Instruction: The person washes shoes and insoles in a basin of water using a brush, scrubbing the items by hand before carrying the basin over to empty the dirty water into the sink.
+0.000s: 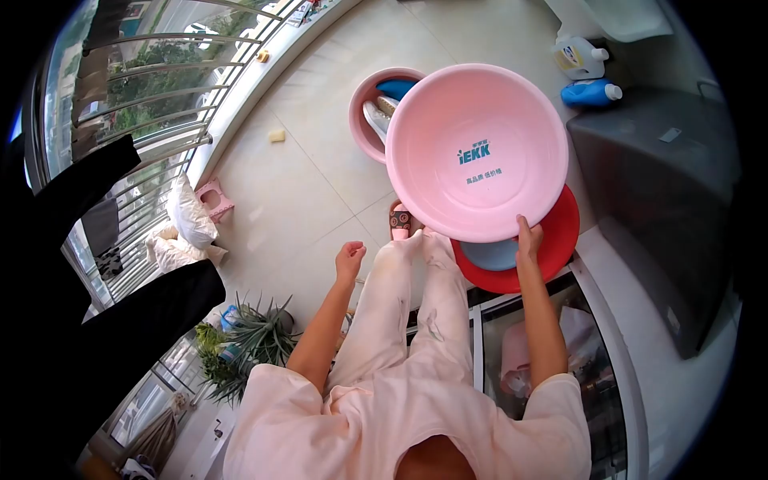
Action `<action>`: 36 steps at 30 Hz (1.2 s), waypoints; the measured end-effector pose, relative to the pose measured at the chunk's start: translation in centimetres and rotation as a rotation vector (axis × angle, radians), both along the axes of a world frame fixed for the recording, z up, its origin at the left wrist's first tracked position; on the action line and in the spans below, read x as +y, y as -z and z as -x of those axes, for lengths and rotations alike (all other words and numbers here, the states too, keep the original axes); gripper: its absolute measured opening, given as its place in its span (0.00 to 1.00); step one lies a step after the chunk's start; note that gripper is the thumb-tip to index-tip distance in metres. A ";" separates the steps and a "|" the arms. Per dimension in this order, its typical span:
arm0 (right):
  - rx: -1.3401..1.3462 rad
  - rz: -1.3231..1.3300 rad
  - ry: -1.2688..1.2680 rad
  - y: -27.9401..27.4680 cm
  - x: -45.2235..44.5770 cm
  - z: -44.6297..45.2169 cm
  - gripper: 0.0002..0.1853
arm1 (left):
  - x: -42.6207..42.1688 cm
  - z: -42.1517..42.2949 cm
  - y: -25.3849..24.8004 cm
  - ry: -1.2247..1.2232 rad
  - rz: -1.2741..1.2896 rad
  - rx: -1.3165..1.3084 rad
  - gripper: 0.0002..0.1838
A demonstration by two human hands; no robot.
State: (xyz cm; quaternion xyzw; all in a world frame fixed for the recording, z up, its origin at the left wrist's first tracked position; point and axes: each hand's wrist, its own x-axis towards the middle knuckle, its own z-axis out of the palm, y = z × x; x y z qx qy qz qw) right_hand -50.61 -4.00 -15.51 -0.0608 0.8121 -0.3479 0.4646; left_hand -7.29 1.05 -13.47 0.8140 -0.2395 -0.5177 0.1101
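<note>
A large pink plastic basin with teal lettering inside is held by its near rim in my right hand. Beneath that hand lie a red basin and a light blue basin, both partly covered by the pink one. To the left, a smaller pink tub stands on the floor, holding light-coloured shoes and a blue item. My left hand hangs beside my leg with its fingers curled in, and nothing shows in it.
A grey cabinet-like block stands on the right, with a blue bottle and a clear jug behind it. On the left are a pink stool, white pillows and a spiky plant. A yellow sponge-like piece lies on the tiles.
</note>
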 end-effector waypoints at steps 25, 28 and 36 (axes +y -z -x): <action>0.075 0.114 -1.117 27.0 1.4 -34.9 0.24 | 10.5 -14.8 20.1 0.004 0.022 -0.268 0.31; 0.099 0.135 -1.114 29.4 1.3 -37.0 0.28 | 4.6 -14.2 22.9 0.018 0.244 -0.189 0.24; 0.027 0.232 -0.865 33.8 -0.6 -30.3 0.25 | -14.7 -9.2 29.6 0.121 0.586 -0.025 0.22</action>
